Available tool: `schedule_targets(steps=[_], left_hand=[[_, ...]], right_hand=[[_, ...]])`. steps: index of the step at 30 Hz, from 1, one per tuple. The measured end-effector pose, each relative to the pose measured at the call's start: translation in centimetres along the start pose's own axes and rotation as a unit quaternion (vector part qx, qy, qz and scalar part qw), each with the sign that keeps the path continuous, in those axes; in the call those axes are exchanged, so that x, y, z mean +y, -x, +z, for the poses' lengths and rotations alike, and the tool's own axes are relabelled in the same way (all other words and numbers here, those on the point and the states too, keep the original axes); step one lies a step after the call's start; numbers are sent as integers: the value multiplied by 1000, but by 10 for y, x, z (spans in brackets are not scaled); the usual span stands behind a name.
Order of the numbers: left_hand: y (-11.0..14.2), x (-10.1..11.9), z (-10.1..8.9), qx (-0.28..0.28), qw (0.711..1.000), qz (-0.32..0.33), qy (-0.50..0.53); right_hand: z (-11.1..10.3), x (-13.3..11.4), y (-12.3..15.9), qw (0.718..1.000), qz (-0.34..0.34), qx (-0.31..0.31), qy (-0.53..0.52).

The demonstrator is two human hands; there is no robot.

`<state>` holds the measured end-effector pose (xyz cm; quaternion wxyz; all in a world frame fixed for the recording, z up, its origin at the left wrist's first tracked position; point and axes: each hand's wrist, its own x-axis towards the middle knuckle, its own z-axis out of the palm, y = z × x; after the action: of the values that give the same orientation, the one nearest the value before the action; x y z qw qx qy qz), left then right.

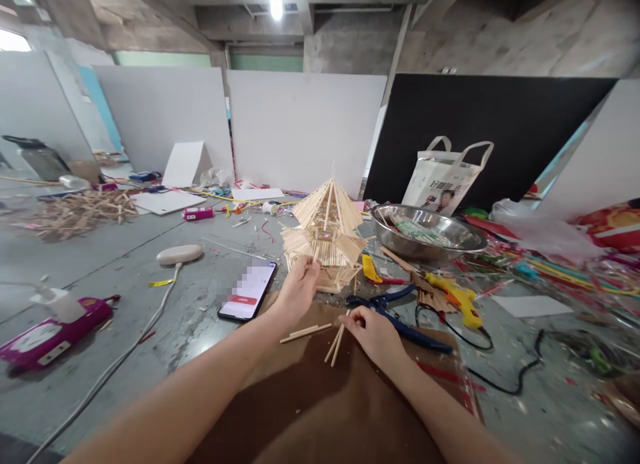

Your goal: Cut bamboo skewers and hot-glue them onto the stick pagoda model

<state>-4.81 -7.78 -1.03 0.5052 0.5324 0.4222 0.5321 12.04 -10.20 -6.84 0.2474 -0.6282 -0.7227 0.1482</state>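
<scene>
A tiered pagoda-like model [327,214] of thin wooden sticks stands upright in the middle, with a pointed roof. At its front left is my left hand [300,287], fingers closed in a pinch on what looks like a thin wooden stick [316,249] against the lower tier. My right hand [370,331], lower and to the right, pinches a few thin wooden sticks [334,349] that point down over the brown board [300,411]. Two or so loose sticks [306,333] lie on that board between my hands. Blue-handled pliers [415,331] rest just behind my right hand.
A phone [249,294] lies left of the model. To the right are a yellow glue gun [463,301] with a black cord, a steel bowl [465,243] and a tote bag [435,177]. A purple power strip [85,324] and a stick pile [85,211] are left.
</scene>
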Motion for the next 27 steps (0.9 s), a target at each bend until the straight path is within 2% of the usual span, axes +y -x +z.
schedule_targets(steps=[2, 5, 9, 13, 17, 20, 24, 27], left_hand=[[-8, 12, 1, 1, 1000, 13, 3], [-21, 30, 2, -27, 999, 36, -6], [-36, 45, 6, 21, 999, 17, 25], [-41, 41, 10, 39, 994, -8, 103], [-41, 30, 7, 10, 993, 1, 121], [-44, 25, 4, 16, 991, -27, 128], [-47, 24, 7, 45, 985, -45, 163], [-43, 29, 10, 20, 983, -32, 181]], right_hand=[[0, -1, 3, 999, -15, 5, 52], [0, -3, 6, 993, -54, 11, 104], [1, -3, 8, 986, -100, 6, 137], [1, 0, 7, 985, -111, 7, 132], [1, 2, 7, 985, -115, 1, 131], [2, 5, 6, 985, -115, -6, 132], [3, 6, 6, 986, -116, -8, 120], [1, 6, 6, 988, -118, 8, 100]])
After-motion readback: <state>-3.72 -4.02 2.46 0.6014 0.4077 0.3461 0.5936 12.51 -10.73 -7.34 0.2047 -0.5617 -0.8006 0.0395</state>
